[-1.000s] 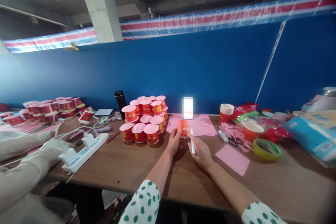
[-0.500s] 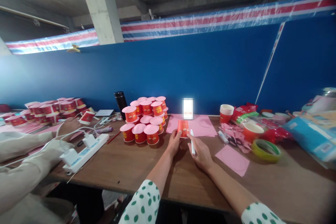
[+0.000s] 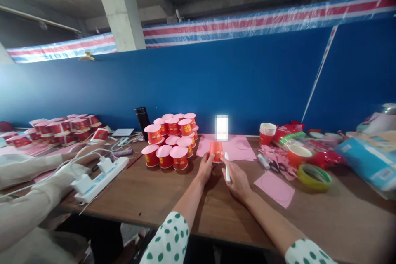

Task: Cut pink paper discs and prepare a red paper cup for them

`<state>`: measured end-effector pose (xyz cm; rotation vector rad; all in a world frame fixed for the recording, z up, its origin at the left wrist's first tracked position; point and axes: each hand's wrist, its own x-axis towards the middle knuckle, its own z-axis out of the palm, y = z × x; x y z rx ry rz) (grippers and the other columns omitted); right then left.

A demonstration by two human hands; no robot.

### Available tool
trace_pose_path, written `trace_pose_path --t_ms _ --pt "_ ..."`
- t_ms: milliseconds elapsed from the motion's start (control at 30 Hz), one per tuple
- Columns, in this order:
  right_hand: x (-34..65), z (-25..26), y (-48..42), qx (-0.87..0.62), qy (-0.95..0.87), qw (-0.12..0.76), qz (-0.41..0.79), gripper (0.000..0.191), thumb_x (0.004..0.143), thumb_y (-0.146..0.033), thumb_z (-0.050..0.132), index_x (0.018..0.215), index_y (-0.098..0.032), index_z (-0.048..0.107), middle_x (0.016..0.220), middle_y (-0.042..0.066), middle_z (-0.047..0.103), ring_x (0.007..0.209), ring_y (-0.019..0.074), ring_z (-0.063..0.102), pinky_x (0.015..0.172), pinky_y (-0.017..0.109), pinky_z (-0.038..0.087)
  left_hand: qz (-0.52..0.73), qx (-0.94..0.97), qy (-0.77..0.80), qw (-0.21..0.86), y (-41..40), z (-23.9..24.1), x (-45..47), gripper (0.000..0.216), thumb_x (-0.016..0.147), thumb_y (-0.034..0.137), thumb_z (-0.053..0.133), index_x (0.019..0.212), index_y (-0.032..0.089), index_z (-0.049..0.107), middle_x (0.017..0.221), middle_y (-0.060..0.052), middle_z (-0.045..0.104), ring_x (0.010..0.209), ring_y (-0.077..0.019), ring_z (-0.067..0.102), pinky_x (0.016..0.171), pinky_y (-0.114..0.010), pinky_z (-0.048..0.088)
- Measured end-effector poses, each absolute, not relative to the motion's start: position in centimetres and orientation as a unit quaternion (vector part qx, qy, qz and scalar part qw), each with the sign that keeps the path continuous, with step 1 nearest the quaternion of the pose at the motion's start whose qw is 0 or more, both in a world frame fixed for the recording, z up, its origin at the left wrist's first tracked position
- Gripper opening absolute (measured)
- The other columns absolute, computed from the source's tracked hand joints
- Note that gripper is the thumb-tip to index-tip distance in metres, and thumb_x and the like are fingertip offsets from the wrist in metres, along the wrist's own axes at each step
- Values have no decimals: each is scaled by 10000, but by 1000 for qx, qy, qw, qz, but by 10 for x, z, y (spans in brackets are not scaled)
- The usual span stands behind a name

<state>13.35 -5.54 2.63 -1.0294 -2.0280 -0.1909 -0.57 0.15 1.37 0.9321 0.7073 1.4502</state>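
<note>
My left hand (image 3: 205, 168) grips a red paper cup (image 3: 216, 151) that stands upside down on the wooden table (image 3: 161, 198), over the edge of a pink paper sheet (image 3: 236, 147). My right hand (image 3: 235, 177) is closed round a white pen (image 3: 227, 167), held upright just right of the cup. A stack of red cups with pink lids (image 3: 171, 140) sits close by on the left.
A co-worker's white-sleeved hands (image 3: 77, 159) rest at the far left by a white power strip (image 3: 99, 175) and more cups (image 3: 58, 128). A black flask (image 3: 142, 121), a cut pink square (image 3: 274, 187), a tape roll (image 3: 314, 176), scraps and bags lie right.
My hands, the cup and the pen have stayed put. The co-worker's hand at the left has shifted slightly lower and nearer the power strip.
</note>
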Motion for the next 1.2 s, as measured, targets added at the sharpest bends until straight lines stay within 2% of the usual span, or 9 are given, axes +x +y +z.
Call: trace_pose_path --t_ms 433,667,900,1067,1200 --pt "135 26 -53 -415 -803 423 -61 422 897 -190 413 1319 -185 412 1153 116 626 1072 221 583 898 371 499 612 401 337 592 1 14 -6 391 748 422 630 1044 177 557 1004 -88 654 900 -198 637 820 -338 491" --pt "135 24 -51 -432 -793 428 -34 414 892 -188 414 1305 -197 430 1138 113 637 1051 233 601 879 392 517 598 385 328 622 1 17 -6 408 741 426 643 1050 175 555 1051 -106 646 936 -203 634 858 -346 480" --pt "136 35 -49 -435 -788 436 -2 397 901 -176 412 1297 -195 420 1188 122 608 1100 224 575 909 383 502 562 355 368 650 8 21 -8 432 713 433 670 1046 179 561 1046 -112 648 909 -211 644 791 -322 502" --pt "142 66 -38 -432 -734 523 27 374 916 -214 408 1289 -199 433 1190 125 597 1096 236 575 909 383 496 583 394 324 632 15 29 -5 505 753 460 620 1171 199 511 1148 -127 605 960 -234 623 811 -355 490" --pt "151 63 -24 -432 -686 583 53 367 917 -249 419 1276 -188 465 1145 119 612 1035 238 597 881 392 502 585 413 354 602 20 29 -2 553 732 484 632 1192 197 522 1149 -127 610 1002 -252 602 827 -349 478"
